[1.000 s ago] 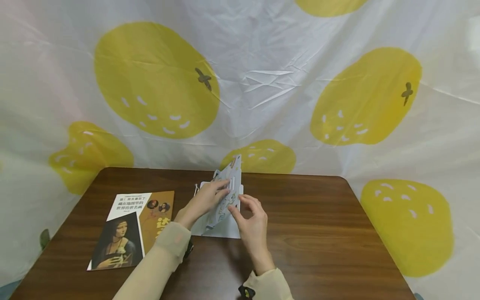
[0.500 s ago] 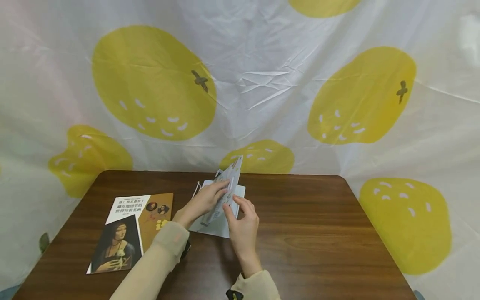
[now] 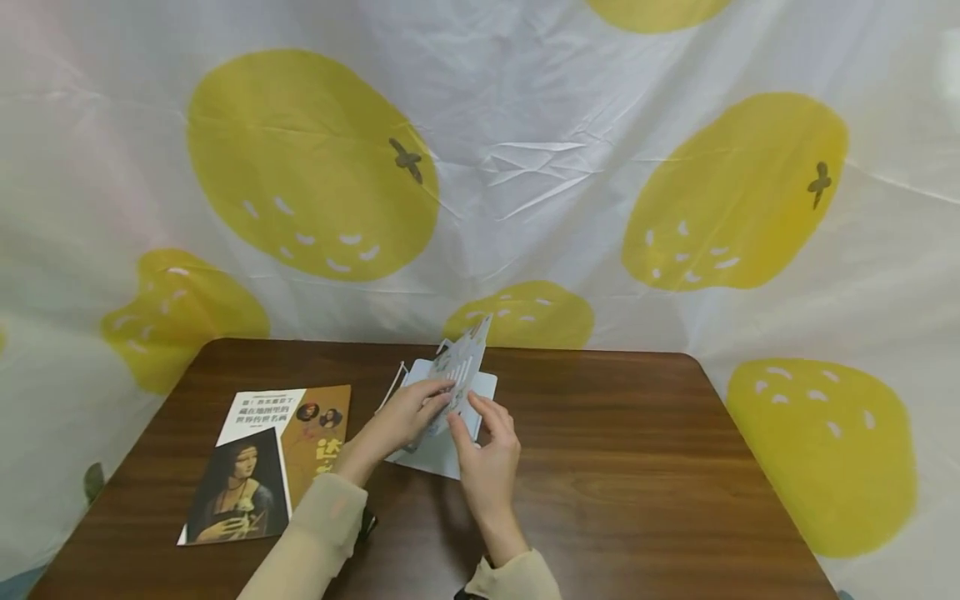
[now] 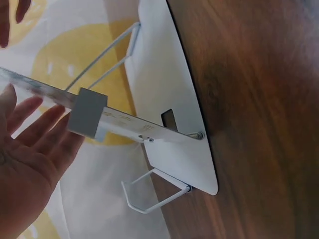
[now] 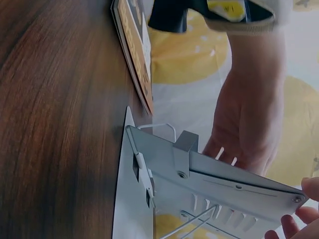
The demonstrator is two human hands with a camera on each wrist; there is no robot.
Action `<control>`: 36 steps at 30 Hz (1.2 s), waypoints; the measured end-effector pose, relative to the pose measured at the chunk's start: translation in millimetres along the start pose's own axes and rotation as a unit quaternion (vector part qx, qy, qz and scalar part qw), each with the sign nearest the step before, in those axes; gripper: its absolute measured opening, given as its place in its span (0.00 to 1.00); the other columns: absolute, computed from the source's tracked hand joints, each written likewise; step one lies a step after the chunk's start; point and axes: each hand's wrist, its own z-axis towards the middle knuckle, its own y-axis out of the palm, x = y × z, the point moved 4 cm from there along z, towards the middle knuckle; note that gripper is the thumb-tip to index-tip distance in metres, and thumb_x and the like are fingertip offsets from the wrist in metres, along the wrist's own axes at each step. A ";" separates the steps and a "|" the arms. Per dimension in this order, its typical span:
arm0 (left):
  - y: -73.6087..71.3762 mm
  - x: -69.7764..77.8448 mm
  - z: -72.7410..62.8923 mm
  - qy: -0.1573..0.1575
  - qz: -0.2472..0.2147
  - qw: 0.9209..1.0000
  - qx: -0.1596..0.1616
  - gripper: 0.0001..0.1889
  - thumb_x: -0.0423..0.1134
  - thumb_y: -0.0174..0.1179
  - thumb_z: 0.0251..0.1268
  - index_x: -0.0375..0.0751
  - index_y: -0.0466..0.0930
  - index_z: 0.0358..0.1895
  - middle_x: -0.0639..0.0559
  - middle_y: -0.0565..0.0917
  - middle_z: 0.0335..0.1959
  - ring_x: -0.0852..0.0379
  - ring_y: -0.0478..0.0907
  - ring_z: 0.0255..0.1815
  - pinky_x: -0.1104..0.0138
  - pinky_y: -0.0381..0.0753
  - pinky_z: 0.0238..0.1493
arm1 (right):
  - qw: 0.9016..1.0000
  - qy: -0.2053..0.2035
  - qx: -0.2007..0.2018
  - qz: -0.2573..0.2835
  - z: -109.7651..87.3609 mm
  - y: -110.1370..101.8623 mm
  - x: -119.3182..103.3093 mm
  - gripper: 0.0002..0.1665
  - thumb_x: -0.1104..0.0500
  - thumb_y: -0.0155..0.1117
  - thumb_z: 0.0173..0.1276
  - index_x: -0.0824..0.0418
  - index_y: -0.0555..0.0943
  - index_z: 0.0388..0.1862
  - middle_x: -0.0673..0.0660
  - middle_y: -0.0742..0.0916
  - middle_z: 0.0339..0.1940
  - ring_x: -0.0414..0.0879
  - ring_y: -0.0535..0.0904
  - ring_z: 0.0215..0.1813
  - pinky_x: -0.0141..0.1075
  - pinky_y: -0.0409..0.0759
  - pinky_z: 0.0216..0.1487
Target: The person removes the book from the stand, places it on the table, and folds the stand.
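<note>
A light metal book stand stands on the table, its printed panel [image 3: 467, 357] raised at a slant over a flat white base [image 3: 431, 457]. My left hand [image 3: 408, 412] lies along the panel's printed face; in the left wrist view its fingers [image 4: 47, 127] look fairly straight and touch the panel beside a grey clip [image 4: 88, 113]. At the panel's near right edge, my right hand [image 3: 489, 454] pinches a corner, its fingertips [image 5: 310, 188] on both sides in the right wrist view. Thin wire supports [image 5: 202, 216] show behind the panel.
To the left lies a book [image 3: 255, 467] with a painted portrait on its cover. The brown wooden table [image 3: 622, 467] ends at the back against a white curtain [image 3: 525, 200] printed with yellow fruit.
The stand has turned a little on the table, its base swinging and the panel's top shifting slightly right. My right hand has moved left along with the panel's edge; my left hand slid slightly down.
</note>
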 end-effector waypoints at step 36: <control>9.3 16.9 -44.9 -0.001 -0.064 0.995 0.072 0.24 0.38 0.66 0.63 0.36 0.76 0.63 0.43 0.78 0.60 0.46 0.75 0.61 0.52 0.76 0.57 | 0.998 -0.048 -0.030 0.007 16.4 3.9 31.3 0.07 0.70 0.63 0.65 0.65 0.82 0.41 0.59 0.83 0.45 0.46 0.77 0.37 0.33 0.74 0.36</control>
